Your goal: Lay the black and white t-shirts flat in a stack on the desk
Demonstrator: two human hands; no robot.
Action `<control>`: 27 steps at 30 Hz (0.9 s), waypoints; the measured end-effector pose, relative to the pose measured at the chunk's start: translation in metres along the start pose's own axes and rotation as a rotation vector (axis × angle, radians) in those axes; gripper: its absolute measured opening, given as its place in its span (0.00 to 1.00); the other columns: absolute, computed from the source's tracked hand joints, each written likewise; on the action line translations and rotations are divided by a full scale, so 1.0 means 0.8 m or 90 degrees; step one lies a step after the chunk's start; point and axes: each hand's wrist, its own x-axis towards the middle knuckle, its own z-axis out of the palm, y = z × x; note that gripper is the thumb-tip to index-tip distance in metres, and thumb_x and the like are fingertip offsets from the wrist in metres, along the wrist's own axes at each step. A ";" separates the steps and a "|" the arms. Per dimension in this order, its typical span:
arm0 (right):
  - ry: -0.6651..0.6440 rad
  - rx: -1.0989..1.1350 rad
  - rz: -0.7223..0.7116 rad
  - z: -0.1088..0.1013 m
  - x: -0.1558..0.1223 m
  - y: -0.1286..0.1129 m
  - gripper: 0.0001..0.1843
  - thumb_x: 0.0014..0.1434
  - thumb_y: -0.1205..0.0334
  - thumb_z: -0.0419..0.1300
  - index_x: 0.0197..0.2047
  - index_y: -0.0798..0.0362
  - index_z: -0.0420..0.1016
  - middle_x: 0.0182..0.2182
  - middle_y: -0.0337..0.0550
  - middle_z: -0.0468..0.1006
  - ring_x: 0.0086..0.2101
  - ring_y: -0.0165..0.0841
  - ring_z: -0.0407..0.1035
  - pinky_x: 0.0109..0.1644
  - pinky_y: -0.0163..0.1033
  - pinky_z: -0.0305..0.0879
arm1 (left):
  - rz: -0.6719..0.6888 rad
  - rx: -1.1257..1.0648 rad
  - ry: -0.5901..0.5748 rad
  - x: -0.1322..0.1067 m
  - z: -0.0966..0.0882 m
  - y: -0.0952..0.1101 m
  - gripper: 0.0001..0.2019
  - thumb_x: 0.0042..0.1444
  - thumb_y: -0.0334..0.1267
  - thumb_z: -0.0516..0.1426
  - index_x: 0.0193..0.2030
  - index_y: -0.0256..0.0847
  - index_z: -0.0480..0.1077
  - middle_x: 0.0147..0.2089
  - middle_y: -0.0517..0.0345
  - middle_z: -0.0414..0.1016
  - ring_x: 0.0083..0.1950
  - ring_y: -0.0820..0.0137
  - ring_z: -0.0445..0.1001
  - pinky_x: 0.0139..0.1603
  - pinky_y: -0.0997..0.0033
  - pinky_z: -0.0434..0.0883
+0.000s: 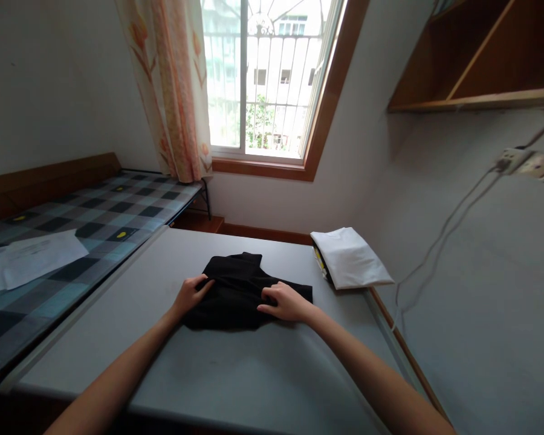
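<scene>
A black garment lies partly folded and creased on the white table. One narrower part of it stretches out to the right, and a short corner sticks up at the back. My left hand grips the garment at its left side, thumb and fingers on the cloth. On the right, my right hand has its fingers curled into the fabric, the thumb pointing left. Some fingertips of both hands are hidden in the dark cloth.
A white packet lies at the table's right rear, over some yellow and dark items. Left of the table is a bed with a checked mattress and paper sheets. Beyond are a curtain and window; a wooden shelf and cables hang right.
</scene>
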 end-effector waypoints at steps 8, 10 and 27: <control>0.166 -0.032 0.015 0.025 -0.024 0.000 0.11 0.64 0.53 0.56 0.44 0.49 0.74 0.38 0.46 0.79 0.39 0.39 0.72 0.46 0.44 0.62 | -0.029 -0.029 -0.002 -0.001 -0.002 0.001 0.19 0.56 0.55 0.52 0.28 0.42 0.68 0.25 0.60 0.71 0.28 0.69 0.67 0.34 0.70 0.65; 0.232 -0.049 0.046 0.021 -0.026 -0.003 0.10 0.65 0.56 0.55 0.43 0.49 0.75 0.38 0.47 0.79 0.38 0.39 0.71 0.46 0.45 0.62 | -0.032 -0.045 0.000 -0.003 -0.006 0.006 0.18 0.56 0.55 0.53 0.29 0.41 0.68 0.25 0.60 0.71 0.28 0.69 0.67 0.33 0.71 0.64; 0.664 0.280 0.216 -0.115 0.031 -0.020 0.13 0.62 0.49 0.51 0.44 0.49 0.62 0.24 0.35 0.65 0.25 0.32 0.63 0.31 0.38 0.62 | 0.064 0.098 -0.112 0.032 -0.091 0.081 0.10 0.57 0.46 0.56 0.36 0.42 0.68 0.29 0.58 0.70 0.34 0.65 0.71 0.34 0.70 0.65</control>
